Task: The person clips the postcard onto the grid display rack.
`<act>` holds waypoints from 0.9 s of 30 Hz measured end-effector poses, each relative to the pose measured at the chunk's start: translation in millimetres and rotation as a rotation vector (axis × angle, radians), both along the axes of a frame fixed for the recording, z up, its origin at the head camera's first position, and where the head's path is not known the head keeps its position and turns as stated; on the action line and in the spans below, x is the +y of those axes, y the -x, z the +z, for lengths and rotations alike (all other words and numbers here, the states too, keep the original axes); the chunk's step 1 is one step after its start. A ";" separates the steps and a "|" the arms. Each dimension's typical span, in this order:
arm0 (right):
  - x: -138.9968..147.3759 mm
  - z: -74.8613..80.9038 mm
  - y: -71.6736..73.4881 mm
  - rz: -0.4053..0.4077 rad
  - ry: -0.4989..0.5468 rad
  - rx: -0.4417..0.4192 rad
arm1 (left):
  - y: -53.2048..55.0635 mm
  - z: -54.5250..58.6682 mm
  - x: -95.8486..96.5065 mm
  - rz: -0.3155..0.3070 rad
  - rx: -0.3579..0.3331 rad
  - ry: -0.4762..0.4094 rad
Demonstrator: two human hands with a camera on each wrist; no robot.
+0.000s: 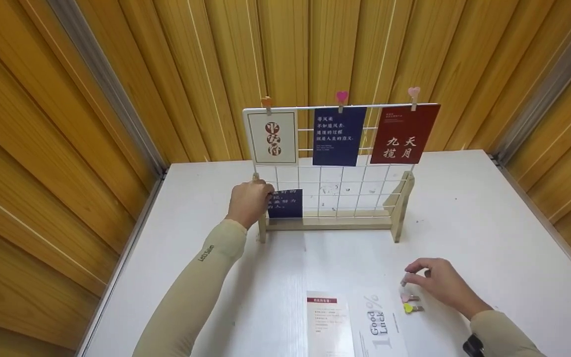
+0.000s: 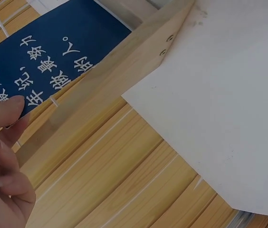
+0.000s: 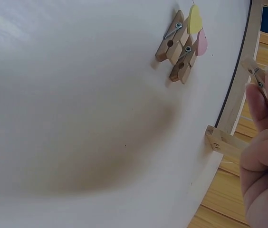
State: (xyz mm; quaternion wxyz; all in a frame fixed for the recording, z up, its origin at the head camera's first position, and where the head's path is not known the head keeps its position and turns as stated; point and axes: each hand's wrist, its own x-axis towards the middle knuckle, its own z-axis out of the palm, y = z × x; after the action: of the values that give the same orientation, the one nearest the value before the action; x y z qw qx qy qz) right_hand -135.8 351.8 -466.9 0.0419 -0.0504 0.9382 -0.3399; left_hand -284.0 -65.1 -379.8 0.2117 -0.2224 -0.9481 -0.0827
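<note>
With thumb and fingertips my left hand [image 1: 251, 201] pinches the edge of a dark blue card [image 1: 286, 204] with white writing, held at the lower left of a white wire grid [image 1: 332, 191]. In the left wrist view the thumb lies over a corner of the blue card [image 2: 53, 52]. Above the table at the right, my right hand [image 1: 441, 282] pinches a small wooden clothespin [image 3: 255, 73]. Close below it lie two more clothespins, one with a yellow heart [image 1: 409, 308] and one with a pink heart [image 1: 407, 298].
Clipped along the grid's top are a cream card [image 1: 273, 144], a blue card [image 1: 337, 136] and a red card [image 1: 404, 134]. A wooden stand [image 1: 327, 224] carries the grid. Two paper cards, one with a red band [image 1: 327, 322] and one reading Good Luck [image 1: 379, 322], lie at the front.
</note>
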 end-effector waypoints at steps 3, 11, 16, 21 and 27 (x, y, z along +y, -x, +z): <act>-0.6 -1.2 0.3 -0.010 0.000 -0.019 | -1.1 -2.0 1.5 0.021 0.044 0.021; -4.1 -0.2 0.3 0.004 0.011 0.017 | -1.7 -5.6 3.6 0.087 0.181 0.059; -7.3 2.3 1.3 0.018 0.012 0.034 | 0.6 -10.8 3.3 0.083 0.262 0.035; -12.8 7.2 3.4 0.028 -0.007 0.049 | 3.8 -15.5 2.4 0.080 0.303 0.010; -22.2 13.7 8.7 0.032 -0.006 0.032 | 5.2 -18.8 2.1 0.078 0.327 0.001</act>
State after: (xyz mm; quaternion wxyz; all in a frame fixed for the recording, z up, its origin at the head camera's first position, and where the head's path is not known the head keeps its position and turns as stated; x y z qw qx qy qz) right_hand -144.6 329.6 -453.2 0.0322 -0.0705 0.9388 -0.3357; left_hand -289.2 -63.1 -398.6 0.3661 -0.1957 -0.9090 -0.0367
